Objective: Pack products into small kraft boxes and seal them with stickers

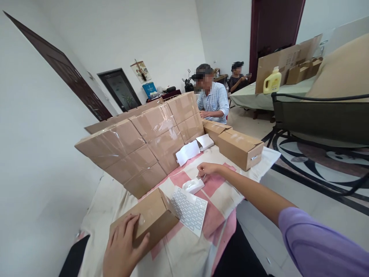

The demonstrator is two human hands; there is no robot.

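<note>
My left hand lies on a closed brown cardboard box, fingers spread over its top and thumb along its near side. Ahead and to the right, my right hand is closed in a pinch at the cutting end of a white tape dispenser. A small pale bit of tape shows at its fingertips, partly hidden by the fingers. Between the box and the dispenser lies a white sheet of blue-outlined labels, its left edge close against the box.
A wall of stacked, taped cardboard boxes stands behind. White papers lie at its foot. Two long boxes sit at the right edge of the cloth-covered table. A co-worker sits beyond; another person is farther back.
</note>
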